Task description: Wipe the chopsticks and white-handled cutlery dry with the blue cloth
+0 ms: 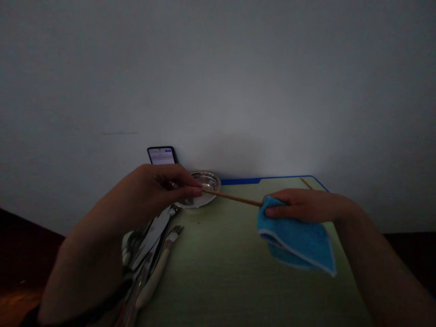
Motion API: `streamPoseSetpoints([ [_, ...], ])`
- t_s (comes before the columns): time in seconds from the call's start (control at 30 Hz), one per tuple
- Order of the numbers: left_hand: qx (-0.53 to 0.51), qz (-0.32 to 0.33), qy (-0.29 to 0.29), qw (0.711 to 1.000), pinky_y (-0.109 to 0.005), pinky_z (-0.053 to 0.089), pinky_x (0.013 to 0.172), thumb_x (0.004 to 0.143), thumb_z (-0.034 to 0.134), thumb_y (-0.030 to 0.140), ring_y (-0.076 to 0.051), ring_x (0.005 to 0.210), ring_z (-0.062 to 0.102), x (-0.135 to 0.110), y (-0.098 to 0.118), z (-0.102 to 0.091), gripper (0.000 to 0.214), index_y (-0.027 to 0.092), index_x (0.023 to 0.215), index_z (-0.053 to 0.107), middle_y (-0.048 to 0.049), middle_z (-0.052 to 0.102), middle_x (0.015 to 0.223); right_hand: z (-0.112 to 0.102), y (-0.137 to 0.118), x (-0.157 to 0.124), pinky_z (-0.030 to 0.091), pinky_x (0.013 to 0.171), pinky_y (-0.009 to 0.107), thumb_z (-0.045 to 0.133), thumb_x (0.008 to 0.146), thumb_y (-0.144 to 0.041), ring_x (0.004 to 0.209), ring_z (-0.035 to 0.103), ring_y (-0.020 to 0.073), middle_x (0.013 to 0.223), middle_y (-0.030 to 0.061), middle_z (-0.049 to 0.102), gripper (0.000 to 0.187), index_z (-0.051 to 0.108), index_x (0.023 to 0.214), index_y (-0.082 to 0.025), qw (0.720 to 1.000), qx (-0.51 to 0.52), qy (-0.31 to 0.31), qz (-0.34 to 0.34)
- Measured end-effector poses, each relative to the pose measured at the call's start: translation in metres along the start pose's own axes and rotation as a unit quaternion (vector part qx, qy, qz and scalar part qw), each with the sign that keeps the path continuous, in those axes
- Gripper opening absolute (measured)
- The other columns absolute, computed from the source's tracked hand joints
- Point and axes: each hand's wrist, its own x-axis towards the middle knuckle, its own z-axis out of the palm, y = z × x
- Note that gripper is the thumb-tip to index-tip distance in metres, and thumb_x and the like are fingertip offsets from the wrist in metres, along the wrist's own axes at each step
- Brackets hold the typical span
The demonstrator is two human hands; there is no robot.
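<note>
My left hand [160,188] is closed in a pinch on one end of a thin wooden chopstick [231,198], held level above the table. My right hand [303,205] is closed around a blue cloth [299,243] with a white edge, wrapped about the stick's other end. The cloth hangs down below my fingers. A small shiny metal bowl [204,186] sits just behind my left hand.
Forks and knives with white handles [153,254] lie in a pile at the left of the pale green table [221,272]. A phone [162,155] leans on the wall behind the bowl. Another wooden stick [306,183] lies at the far right edge.
</note>
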Motion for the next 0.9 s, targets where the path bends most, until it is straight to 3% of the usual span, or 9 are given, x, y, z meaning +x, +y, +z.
streamPoseSetpoints([
  [0.1,0.096,-0.021,-0.013,0.995,-0.02,0.039,0.047,0.066,0.064,0.044,-0.013,0.052,0.057,-0.005,-0.005,-0.008,0.022,0.024,0.072,0.072,0.0001,0.066,0.061,-0.007,0.013,-0.006,0.045,0.054,0.022,0.046,0.078,-0.053,0.068,0.059,0.014,0.079,0.0017,0.062,0.036,0.059,0.085,-0.02,0.999,0.001,-0.007,0.04],
  [0.2,0.135,-0.024,-0.055,0.989,-0.019,0.038,0.046,0.069,0.061,0.043,-0.012,0.049,0.056,-0.005,-0.004,-0.004,0.021,0.025,0.074,0.072,0.0018,0.065,0.058,-0.012,0.017,-0.007,0.044,0.056,0.023,0.046,0.078,-0.052,0.069,0.06,0.015,0.081,0.0023,0.063,0.035,0.061,0.084,-0.02,0.999,-0.029,-0.003,0.042],
  [0.33,0.122,0.001,-0.118,0.985,-0.018,0.038,0.044,0.071,0.061,0.035,-0.012,0.049,0.057,-0.001,0.005,0.012,0.015,0.024,0.068,0.071,0.0024,0.064,0.055,-0.005,0.0,-0.001,0.04,0.057,0.024,0.044,0.08,-0.052,0.068,0.058,0.0144,0.077,0.0017,0.063,0.035,0.061,0.079,-0.021,0.993,-0.111,0.029,-0.024],
  [0.47,0.072,0.025,-0.187,0.979,-0.016,0.036,0.041,0.075,0.058,0.035,-0.011,0.045,0.056,0.002,0.018,0.022,0.022,0.021,0.062,0.069,0.0017,0.062,0.051,0.008,-0.021,0.008,0.038,0.064,0.026,0.041,0.083,-0.049,0.075,0.056,0.0155,0.081,0.0027,0.061,0.033,0.059,0.086,-0.021,0.982,-0.164,0.042,-0.085],
  [0.63,0.099,0.03,-0.229,0.968,-0.016,0.035,0.042,0.082,0.047,0.039,-0.009,0.046,0.052,0.004,0.02,0.017,0.028,0.02,0.076,0.067,0.0031,0.059,0.054,0.008,-0.024,0.012,0.038,0.063,0.025,0.038,0.084,-0.049,0.072,0.055,0.0137,0.08,0.0021,0.059,0.035,0.057,0.085,-0.019,0.98,-0.156,0.039,-0.114],
  [0.73,0.14,0.032,-0.221,0.965,-0.017,0.037,0.049,0.085,0.042,0.039,-0.01,0.054,0.054,0.004,0.018,0.014,0.03,0.019,0.084,0.063,0.0023,0.061,0.064,0.001,-0.018,0.01,0.039,0.059,0.023,0.037,0.084,-0.05,0.067,0.054,0.0121,0.076,0.0012,0.058,0.037,0.055,0.079,-0.018,0.985,-0.138,0.032,-0.096],
  [0.9,0.17,0.057,-0.138,0.974,-0.018,0.038,0.055,0.088,0.038,0.036,-0.01,0.06,0.054,0.006,0.016,0.015,0.03,0.016,0.086,0.06,0.0011,0.061,0.07,-0.004,-0.011,0.001,0.04,0.058,0.022,0.037,0.084,-0.051,0.065,0.054,0.0116,0.074,0.0008,0.057,0.037,0.053,0.079,-0.018,0.988,-0.131,0.07,-0.05],
])
